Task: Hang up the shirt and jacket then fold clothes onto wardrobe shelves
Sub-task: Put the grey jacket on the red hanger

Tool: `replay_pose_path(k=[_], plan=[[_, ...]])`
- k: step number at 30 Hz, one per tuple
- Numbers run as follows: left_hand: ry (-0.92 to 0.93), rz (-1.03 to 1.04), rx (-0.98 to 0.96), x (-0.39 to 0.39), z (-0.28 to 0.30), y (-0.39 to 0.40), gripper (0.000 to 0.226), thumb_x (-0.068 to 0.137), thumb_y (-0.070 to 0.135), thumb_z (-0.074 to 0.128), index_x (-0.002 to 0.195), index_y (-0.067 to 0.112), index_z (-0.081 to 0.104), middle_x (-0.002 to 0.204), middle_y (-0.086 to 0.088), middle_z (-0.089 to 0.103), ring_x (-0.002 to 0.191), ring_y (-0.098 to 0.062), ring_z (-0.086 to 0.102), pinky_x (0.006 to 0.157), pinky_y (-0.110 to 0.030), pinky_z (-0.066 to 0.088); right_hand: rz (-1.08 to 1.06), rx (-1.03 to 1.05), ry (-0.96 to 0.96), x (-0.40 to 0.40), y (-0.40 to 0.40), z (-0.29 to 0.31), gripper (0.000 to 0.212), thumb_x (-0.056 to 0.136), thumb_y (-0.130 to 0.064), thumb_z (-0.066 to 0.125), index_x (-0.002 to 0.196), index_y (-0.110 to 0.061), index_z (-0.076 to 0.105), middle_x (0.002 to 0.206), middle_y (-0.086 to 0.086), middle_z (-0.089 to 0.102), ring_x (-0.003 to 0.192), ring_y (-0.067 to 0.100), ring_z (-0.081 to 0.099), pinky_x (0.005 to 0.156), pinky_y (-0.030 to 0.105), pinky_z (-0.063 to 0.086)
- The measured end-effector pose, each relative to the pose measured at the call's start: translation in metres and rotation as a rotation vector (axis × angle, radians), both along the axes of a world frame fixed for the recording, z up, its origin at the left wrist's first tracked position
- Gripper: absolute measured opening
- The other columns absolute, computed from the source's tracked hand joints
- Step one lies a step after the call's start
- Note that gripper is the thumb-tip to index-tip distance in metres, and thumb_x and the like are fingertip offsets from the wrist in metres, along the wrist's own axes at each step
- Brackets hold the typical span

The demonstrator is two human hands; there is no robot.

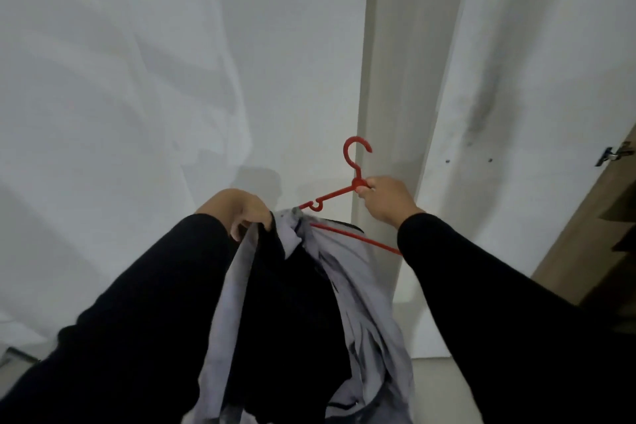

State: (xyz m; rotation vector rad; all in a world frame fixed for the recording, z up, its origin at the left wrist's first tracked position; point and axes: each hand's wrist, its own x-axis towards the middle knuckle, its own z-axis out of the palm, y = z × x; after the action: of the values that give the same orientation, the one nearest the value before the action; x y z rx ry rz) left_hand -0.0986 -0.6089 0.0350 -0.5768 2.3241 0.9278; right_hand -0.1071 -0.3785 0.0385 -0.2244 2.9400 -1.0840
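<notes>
A red plastic hanger (pixel 346 188) is held up in front of me, hook pointing upward. My right hand (pixel 385 201) grips it at the neck just below the hook. A grey garment with a black lining (pixel 303 303) hangs down between my arms, its top edge draped over the hanger's left end. My left hand (pixel 241 210) grips the garment's upper edge at the left. The hanger's lower bar runs right and passes behind my right sleeve. Both forearms are in black sleeves.
A white wall (pixel 137 79) fills the left and centre. A pale vertical post or door edge (pixel 395 79) stands behind the hanger. At the far right a brown wooden wardrobe door (pixel 592 244) with a metal hinge (pixel 612 157) is partly visible.
</notes>
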Motion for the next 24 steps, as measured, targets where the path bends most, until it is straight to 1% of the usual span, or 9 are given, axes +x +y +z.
replay_pose_path(k=[2,4,6,8,10,14,18,21,24], plan=[[-0.047,-0.013,0.032,-0.011,-0.004,0.002,0.039,0.093,-0.002,0.043,0.131,0.001,0.046,0.129,-0.019,0.051,0.118,-0.032,0.049,0.101,-0.046,0.044,0.001,-0.002,-0.01,-0.014,-0.004,-0.008,0.033,0.1,-0.03,0.043,0.121,-0.011,0.061,0.114,0.006,0.064,0.089,0.014,0.052,0.084,0.024,0.04],[0.016,0.039,0.082,-0.02,-0.013,0.008,0.036,0.094,-0.004,0.039,0.128,-0.001,0.048,0.131,-0.022,0.049,0.119,-0.037,0.049,0.098,-0.048,0.046,0.038,-0.013,-0.04,-0.026,-0.005,-0.015,0.034,0.1,-0.03,0.043,0.122,-0.011,0.06,0.115,0.006,0.063,0.09,0.013,0.051,0.082,0.022,0.038],[0.121,0.169,0.137,-0.032,-0.03,0.015,0.022,0.095,0.003,0.042,0.112,-0.003,0.054,0.116,-0.021,0.056,0.107,-0.036,0.055,0.092,-0.047,0.05,0.082,-0.024,-0.074,-0.035,-0.004,-0.021,0.034,0.101,-0.03,0.042,0.123,-0.01,0.06,0.115,0.006,0.063,0.089,0.012,0.049,0.078,0.021,0.035],[0.201,0.286,0.237,-0.04,-0.038,0.022,0.014,0.093,0.008,0.044,0.09,0.001,0.055,0.094,-0.017,0.059,0.085,-0.029,0.059,0.071,-0.038,0.054,0.118,-0.039,-0.095,-0.042,-0.001,-0.026,0.035,0.101,-0.031,0.041,0.123,-0.011,0.06,0.117,0.006,0.063,0.091,0.013,0.049,0.08,0.022,0.034],[0.267,0.321,0.295,-0.049,-0.031,0.023,0.017,0.09,0.014,0.041,0.078,0.007,0.051,0.079,-0.014,0.054,0.067,-0.025,0.053,0.058,-0.028,0.045,0.132,-0.07,-0.104,-0.048,0.001,-0.029,0.036,0.1,-0.033,0.042,0.122,-0.011,0.061,0.117,0.004,0.063,0.096,0.014,0.051,0.087,0.025,0.037],[0.358,0.296,0.451,-0.054,0.002,0.022,0.026,0.091,0.028,0.045,0.086,0.004,0.055,0.084,-0.015,0.058,0.073,-0.028,0.055,0.069,-0.033,0.048,0.145,-0.172,-0.128,-0.055,0.002,-0.03,0.026,0.093,-0.035,0.055,0.106,-0.013,0.062,0.084,-0.008,0.055,0.084,0.014,0.049,0.069,0.019,0.04],[0.537,0.302,0.684,-0.051,0.039,0.026,0.028,0.091,0.031,0.047,0.081,0.007,0.058,0.073,-0.01,0.061,0.069,-0.023,0.058,0.068,-0.032,0.049,0.193,-0.209,-0.182,-0.053,-0.01,-0.019,0.043,0.081,-0.035,0.072,0.115,-0.013,0.059,0.108,-0.001,0.057,0.101,0.018,0.054,0.088,0.031,0.045],[0.736,0.314,0.877,-0.044,0.069,0.026,0.028,0.09,0.028,0.048,0.074,0.009,0.06,0.064,-0.004,0.063,0.064,-0.019,0.06,0.061,-0.026,0.05,0.195,-0.234,-0.192,-0.047,-0.023,-0.009,0.055,0.075,-0.034,0.078,0.121,-0.014,0.055,0.108,-0.002,0.055,0.101,0.017,0.053,0.094,0.034,0.046],[0.911,0.25,1.084,-0.029,0.103,0.024,0.032,0.09,0.023,0.051,0.066,0.011,0.069,0.062,0.0,0.061,0.059,-0.015,0.058,0.058,-0.023,0.05,0.222,-0.207,-0.181,-0.04,-0.036,-0.001,0.056,0.076,-0.029,0.077,0.122,-0.009,0.054,0.099,-0.002,0.058,0.088,0.016,0.055,0.083,0.029,0.048]])
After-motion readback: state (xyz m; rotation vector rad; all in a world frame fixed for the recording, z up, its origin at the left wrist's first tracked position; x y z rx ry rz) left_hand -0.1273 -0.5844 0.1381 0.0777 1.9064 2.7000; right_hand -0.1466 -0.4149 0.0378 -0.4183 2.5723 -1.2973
